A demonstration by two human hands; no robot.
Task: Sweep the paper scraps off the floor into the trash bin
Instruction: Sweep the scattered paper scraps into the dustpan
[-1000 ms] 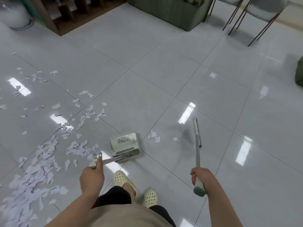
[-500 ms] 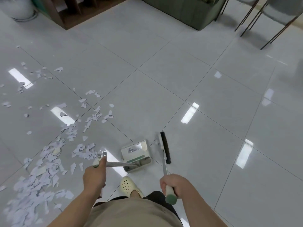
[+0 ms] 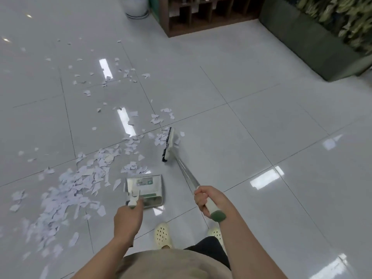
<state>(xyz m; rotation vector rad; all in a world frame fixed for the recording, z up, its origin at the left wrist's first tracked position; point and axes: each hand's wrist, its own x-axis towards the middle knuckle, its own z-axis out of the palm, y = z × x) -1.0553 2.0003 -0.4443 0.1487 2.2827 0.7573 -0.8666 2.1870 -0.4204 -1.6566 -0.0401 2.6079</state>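
Paper scraps [image 3: 66, 190] beside empty-looking dustpan [image 3: 144, 185], left hand [image 3: 127, 219] gripping its handle, right hand [image 3: 209, 201] clasping broom [image 3: 169, 143].

My arms are bare to above the elbows – no sleeve shows; my left hand [image 3: 128, 220] and right hand [image 3: 211, 200] wear no gloves. Beige top [image 3: 173, 264], black trousers [image 3: 211, 250] just beyond it – cream perforated clogs [image 3: 162, 235] beyond those

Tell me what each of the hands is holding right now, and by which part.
The left hand grips the metal dustpan by its white handle. The right hand holds the long-handled broom near the green-capped top end of its handle.
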